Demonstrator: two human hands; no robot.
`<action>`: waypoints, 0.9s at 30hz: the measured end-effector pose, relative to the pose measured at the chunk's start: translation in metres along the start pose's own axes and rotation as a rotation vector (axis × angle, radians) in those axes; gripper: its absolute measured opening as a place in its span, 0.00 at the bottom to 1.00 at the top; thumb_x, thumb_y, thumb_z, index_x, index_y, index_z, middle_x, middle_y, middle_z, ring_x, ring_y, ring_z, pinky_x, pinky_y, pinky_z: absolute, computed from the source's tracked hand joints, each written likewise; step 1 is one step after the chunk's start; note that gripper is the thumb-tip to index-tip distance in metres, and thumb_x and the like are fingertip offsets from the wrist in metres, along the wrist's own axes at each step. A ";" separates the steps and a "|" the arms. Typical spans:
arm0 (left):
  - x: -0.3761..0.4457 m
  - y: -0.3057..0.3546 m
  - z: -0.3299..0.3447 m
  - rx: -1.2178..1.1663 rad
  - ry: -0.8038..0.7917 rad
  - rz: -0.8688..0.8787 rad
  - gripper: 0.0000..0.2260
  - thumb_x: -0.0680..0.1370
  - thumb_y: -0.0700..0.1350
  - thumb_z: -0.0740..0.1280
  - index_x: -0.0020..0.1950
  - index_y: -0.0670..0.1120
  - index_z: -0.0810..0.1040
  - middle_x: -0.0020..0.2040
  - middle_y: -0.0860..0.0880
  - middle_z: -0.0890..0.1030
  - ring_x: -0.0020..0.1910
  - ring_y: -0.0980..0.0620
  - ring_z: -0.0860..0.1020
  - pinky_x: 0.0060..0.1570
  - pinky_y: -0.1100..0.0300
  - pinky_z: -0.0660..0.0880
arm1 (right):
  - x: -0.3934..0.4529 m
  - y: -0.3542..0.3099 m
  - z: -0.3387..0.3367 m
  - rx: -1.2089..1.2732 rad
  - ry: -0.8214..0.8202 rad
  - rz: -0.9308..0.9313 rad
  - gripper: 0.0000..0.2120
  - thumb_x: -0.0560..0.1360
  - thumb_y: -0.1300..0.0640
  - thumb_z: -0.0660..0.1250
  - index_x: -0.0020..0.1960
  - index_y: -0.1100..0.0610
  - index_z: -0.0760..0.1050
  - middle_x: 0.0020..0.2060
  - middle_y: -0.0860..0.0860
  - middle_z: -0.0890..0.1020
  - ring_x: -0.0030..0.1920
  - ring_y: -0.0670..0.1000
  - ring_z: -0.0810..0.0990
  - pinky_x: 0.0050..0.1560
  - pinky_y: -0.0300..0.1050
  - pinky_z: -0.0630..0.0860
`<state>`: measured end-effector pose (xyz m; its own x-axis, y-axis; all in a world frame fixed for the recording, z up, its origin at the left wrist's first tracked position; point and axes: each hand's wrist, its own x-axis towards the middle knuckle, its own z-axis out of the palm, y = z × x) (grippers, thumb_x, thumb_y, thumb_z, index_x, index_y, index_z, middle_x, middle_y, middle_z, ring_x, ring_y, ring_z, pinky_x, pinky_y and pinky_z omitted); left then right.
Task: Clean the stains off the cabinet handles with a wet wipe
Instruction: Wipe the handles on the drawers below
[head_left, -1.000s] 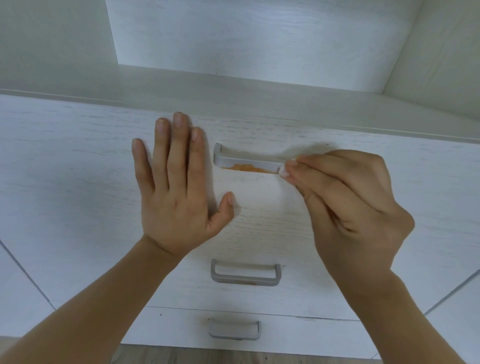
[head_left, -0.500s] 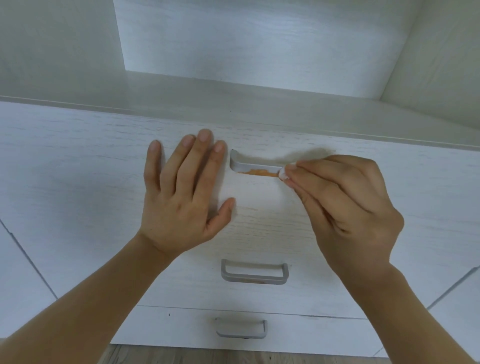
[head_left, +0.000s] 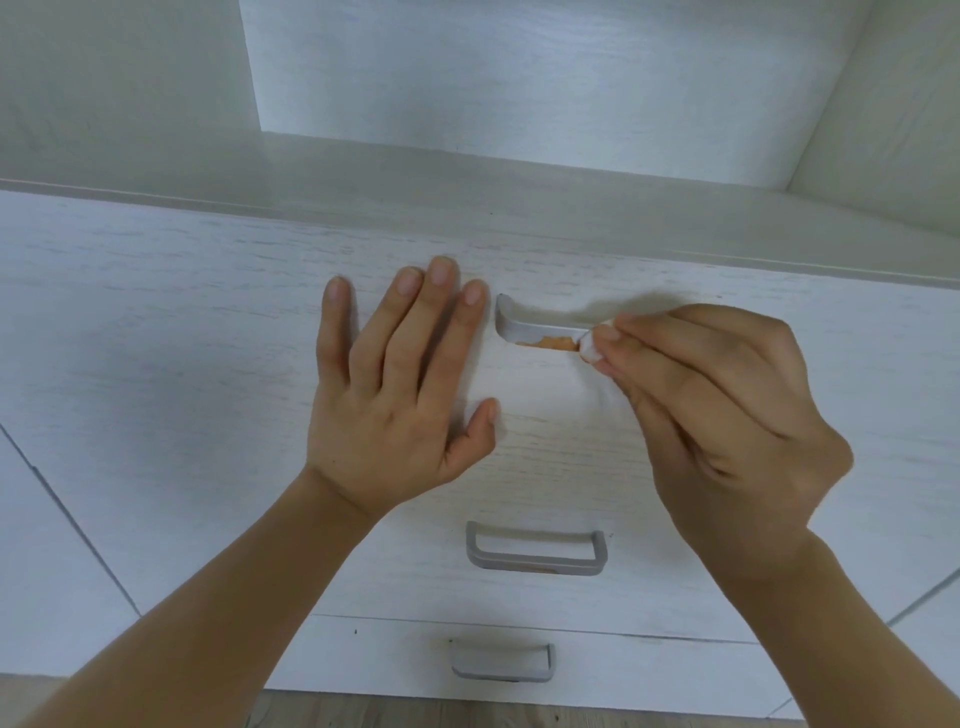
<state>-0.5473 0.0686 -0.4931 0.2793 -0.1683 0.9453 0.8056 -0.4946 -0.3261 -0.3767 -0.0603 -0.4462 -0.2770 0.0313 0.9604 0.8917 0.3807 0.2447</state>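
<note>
The top grey cabinet handle (head_left: 530, 327) carries an orange stain (head_left: 553, 343) along its lower edge. My right hand (head_left: 727, 415) pinches a small white wet wipe (head_left: 589, 348) and holds it against the right end of that handle, at the edge of the stain. Most of the wipe is hidden inside my fingers. My left hand (head_left: 400, 389) lies flat with straight fingers on the white drawer front (head_left: 156, 338), just left of the handle. The middle handle (head_left: 537, 553) shows a faint orange mark on its lower bar. A third handle (head_left: 501, 662) sits on the drawer below.
An open white shelf recess (head_left: 519, 93) lies above the drawers. Cabinet door seams run diagonally at the far left (head_left: 62, 514) and the far right (head_left: 919, 597). A strip of wooden floor (head_left: 467, 714) shows at the bottom.
The view drifted, so the handles sit further right in the frame. My left hand shifted slightly right along the drawer front. The wipe stays at the handle's right end.
</note>
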 end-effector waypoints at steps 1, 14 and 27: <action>0.000 0.001 0.000 0.000 0.000 0.000 0.32 0.76 0.57 0.55 0.75 0.39 0.61 0.72 0.41 0.60 0.77 0.48 0.53 0.72 0.40 0.55 | 0.000 0.000 -0.001 -0.004 -0.003 -0.004 0.04 0.75 0.66 0.72 0.50 0.64 0.82 0.47 0.53 0.82 0.47 0.52 0.79 0.57 0.37 0.74; -0.001 -0.001 0.000 -0.001 0.007 0.013 0.32 0.77 0.57 0.55 0.75 0.39 0.61 0.73 0.41 0.60 0.77 0.47 0.53 0.72 0.40 0.55 | 0.007 -0.008 -0.005 -0.009 -0.025 -0.017 0.05 0.74 0.66 0.73 0.50 0.64 0.82 0.46 0.53 0.83 0.45 0.53 0.81 0.53 0.40 0.77; -0.001 -0.001 0.000 -0.009 0.005 0.005 0.32 0.76 0.57 0.55 0.75 0.39 0.62 0.73 0.41 0.60 0.77 0.48 0.53 0.72 0.40 0.55 | 0.006 -0.011 0.008 -0.011 0.016 0.026 0.03 0.75 0.63 0.73 0.48 0.61 0.83 0.44 0.51 0.83 0.45 0.52 0.80 0.52 0.41 0.77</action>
<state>-0.5482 0.0688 -0.4934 0.2803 -0.1749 0.9438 0.7998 -0.5011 -0.3304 -0.3905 -0.0569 -0.4441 -0.2482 0.0264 0.9684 0.9024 0.3699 0.2212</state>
